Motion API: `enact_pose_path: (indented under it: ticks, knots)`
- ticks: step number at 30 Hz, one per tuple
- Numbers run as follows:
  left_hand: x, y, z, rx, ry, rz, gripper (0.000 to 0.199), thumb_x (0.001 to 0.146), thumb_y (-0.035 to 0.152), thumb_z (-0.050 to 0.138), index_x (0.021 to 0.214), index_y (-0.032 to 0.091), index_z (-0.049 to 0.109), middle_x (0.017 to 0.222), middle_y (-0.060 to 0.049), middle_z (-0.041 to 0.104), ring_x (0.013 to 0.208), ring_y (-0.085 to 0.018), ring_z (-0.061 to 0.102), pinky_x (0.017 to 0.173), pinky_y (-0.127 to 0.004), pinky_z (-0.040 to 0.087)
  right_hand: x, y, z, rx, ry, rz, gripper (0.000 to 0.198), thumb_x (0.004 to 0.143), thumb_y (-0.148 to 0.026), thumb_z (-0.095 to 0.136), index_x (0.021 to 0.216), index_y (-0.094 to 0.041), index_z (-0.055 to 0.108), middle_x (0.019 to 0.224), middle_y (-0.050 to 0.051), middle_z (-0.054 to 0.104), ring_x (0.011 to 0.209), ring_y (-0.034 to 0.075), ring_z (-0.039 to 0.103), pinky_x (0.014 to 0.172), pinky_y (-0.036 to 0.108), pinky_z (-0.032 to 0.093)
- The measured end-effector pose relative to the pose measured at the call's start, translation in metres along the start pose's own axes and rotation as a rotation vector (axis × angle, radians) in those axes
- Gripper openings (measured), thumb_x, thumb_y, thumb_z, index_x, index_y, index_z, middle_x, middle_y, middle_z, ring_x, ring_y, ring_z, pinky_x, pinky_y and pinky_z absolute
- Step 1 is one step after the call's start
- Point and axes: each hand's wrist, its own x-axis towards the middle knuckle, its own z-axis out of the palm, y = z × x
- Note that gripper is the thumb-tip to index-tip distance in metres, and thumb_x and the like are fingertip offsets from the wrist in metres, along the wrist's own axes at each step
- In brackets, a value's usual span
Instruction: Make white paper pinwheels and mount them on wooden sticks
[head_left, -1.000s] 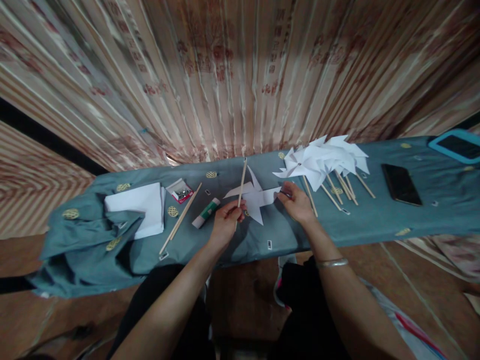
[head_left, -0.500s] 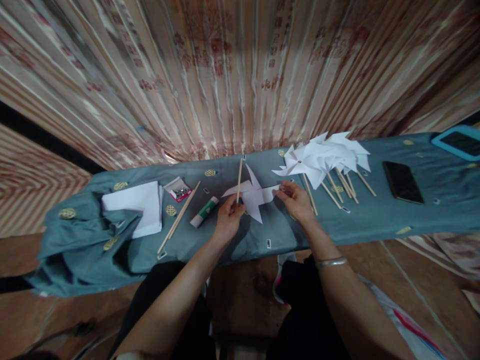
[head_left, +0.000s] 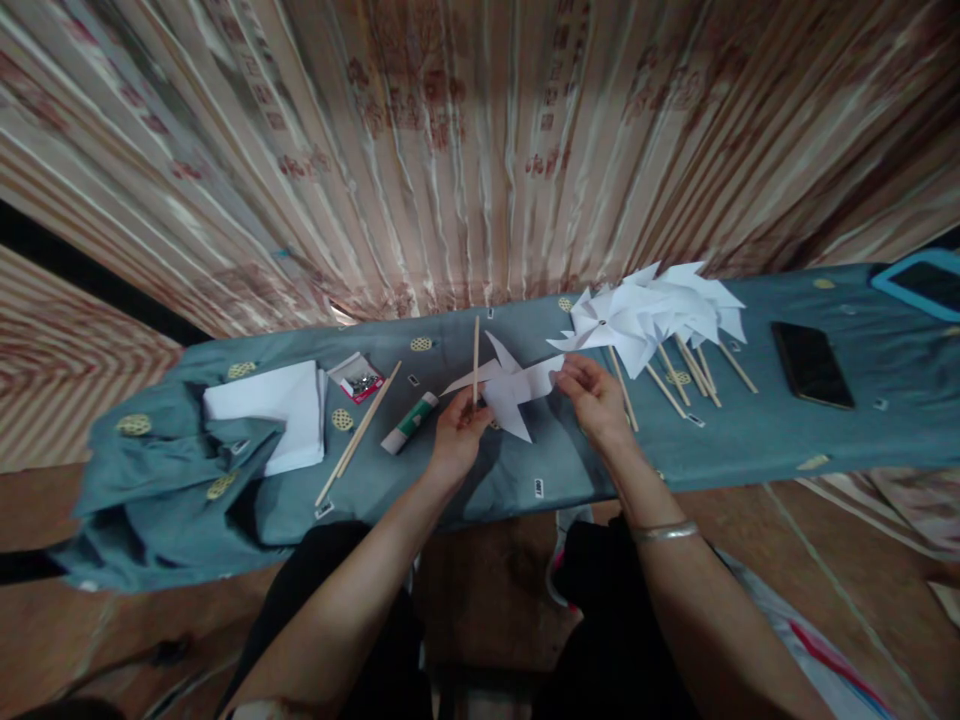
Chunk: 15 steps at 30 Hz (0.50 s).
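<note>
A white paper pinwheel (head_left: 512, 390) hangs above the middle of the cloth-covered table, its pointed blades spread out. My left hand (head_left: 460, 432) is closed around a thin wooden stick (head_left: 475, 355) that stands up from the fingers, close against the pinwheel's left side. Whether stick and paper are joined is hidden by the fingers. With thumb and fingertips, my right hand (head_left: 594, 398) pinches the outer edge of the pinwheel's right blade. Left of my left hand lies a green and white glue stick (head_left: 409, 424).
Finished-looking white pinwheels (head_left: 660, 315) on sticks lie piled at the back right. A black phone (head_left: 812, 365) and a blue-framed device (head_left: 921, 285) are farther right. To the left lie loose sticks (head_left: 360, 432), a small box of metal pins (head_left: 357, 380) and white paper sheets (head_left: 277, 405).
The pinwheel has turned slightly, with its right blade a little higher. My right hand has shifted slightly, still pinching that blade. The stick in my left hand stands more upright.
</note>
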Motion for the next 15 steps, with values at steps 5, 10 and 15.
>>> enact_pose_path:
  ticks: [5,10,15]
  knots:
    - [-0.002,0.004,0.002,-0.125,0.016,-0.074,0.027,0.066,0.017,0.073,0.094,0.016,0.070,0.074,0.002,0.063,0.063,-0.009,0.053,0.056,-0.021,0.036,-0.006,-0.020,-0.002,0.131,-0.025,-0.029,0.050,0.071,-0.049,0.068,0.112,-0.022,0.061,0.096,0.005,0.071,0.085,0.018,0.069,0.080,0.036,0.056]
    - [-0.003,0.010,0.000,-0.273,-0.018,-0.143,0.025,0.067,0.015,0.076,0.091,0.015,0.069,0.070,0.002,0.060,0.058,-0.006,0.051,0.051,-0.018,0.033,-0.015,-0.035,-0.001,0.179,-0.105,-0.025,0.043,0.075,-0.044,0.064,0.112,-0.023,0.061,0.105,0.007,0.073,0.090,0.020,0.070,0.077,0.035,0.057]
    - [-0.003,0.012,-0.002,-0.349,-0.051,-0.180,0.028,0.066,0.012,0.076,0.093,0.013,0.069,0.069,0.002,0.060,0.058,-0.006,0.051,0.049,-0.018,0.032,-0.017,-0.033,0.002,0.077,-0.161,-0.069,0.036,0.074,-0.041,0.064,0.104,-0.022,0.064,0.095,0.007,0.075,0.089,0.021,0.070,0.079,0.038,0.055]
